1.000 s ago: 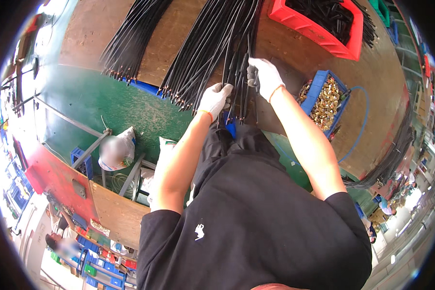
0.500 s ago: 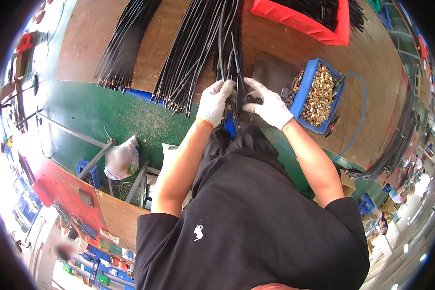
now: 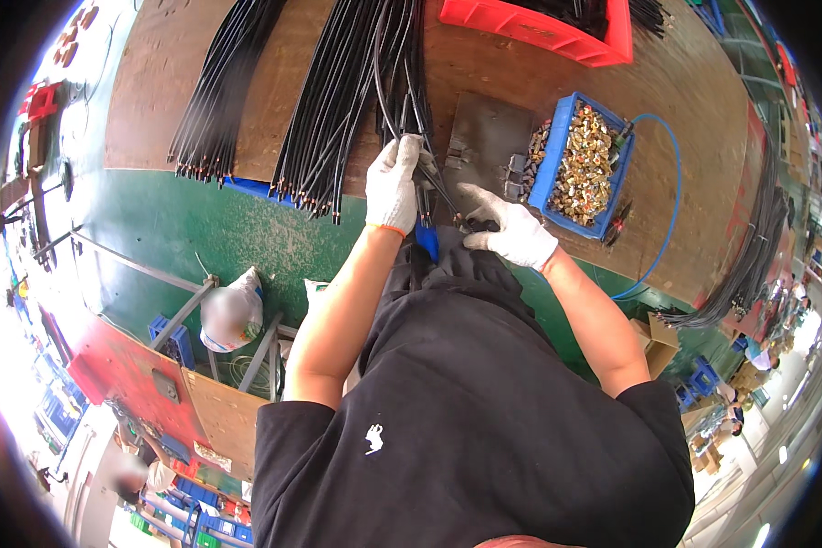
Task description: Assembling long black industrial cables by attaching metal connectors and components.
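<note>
My left hand (image 3: 394, 185), in a white glove, is closed on a black cable (image 3: 439, 185) near its lower end. The cable slants down to the right from the fingers, and its tip comes close to my right hand. My right hand (image 3: 519, 236), also gloved, has its index finger and thumb apart. Something small and black (image 3: 480, 225) sits between them; its kind is not clear. Beyond my left hand, a bundle of black cables (image 3: 333, 100) lies on the brown table (image 3: 484, 55), with bared copper-coloured ends toward me.
Another cable bundle (image 3: 224, 91) lies at the left. A blue bin (image 3: 545, 173) of small brass-coloured fittings stands at the right, with dark metal blocks (image 3: 517, 173) beside it. A red crate (image 3: 539, 32) holds black parts at the back. A blue hose (image 3: 678, 196) curves along the right.
My left hand has moved slightly left and the cable now slants toward my right hand. My right hand has lowered a little. The whole view has shifted slightly.
</note>
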A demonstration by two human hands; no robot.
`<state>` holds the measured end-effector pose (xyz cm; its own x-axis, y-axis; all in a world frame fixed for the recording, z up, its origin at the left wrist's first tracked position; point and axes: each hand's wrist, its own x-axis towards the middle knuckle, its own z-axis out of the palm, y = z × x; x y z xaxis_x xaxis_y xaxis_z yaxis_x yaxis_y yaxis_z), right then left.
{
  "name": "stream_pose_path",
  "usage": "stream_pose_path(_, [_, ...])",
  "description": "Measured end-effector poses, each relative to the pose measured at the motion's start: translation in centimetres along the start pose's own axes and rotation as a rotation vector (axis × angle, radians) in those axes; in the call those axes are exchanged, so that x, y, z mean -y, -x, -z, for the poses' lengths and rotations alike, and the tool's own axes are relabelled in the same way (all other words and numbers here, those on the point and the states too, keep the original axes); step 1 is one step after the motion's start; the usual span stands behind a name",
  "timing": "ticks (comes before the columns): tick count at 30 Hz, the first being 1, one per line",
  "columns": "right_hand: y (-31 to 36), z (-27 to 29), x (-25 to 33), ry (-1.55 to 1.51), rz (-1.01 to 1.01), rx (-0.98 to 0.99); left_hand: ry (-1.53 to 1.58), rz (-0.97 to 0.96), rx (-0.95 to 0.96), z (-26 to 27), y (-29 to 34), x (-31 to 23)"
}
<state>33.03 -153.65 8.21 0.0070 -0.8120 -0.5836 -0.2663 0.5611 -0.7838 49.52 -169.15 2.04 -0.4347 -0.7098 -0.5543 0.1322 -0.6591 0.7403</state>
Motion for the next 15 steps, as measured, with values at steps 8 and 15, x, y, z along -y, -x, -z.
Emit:
stream_pose_path(8, [0.2,0.0,1.4,0.058,-0.065,-0.008,-0.028,-0.026,0.019,-0.8,0.4,-0.5])
stream_pose_path(15, [-2.8,-2.9,1.2,-0.067,-0.198,-0.186,-0.261,0.217,0.165,-0.5,1.1,-0.9])
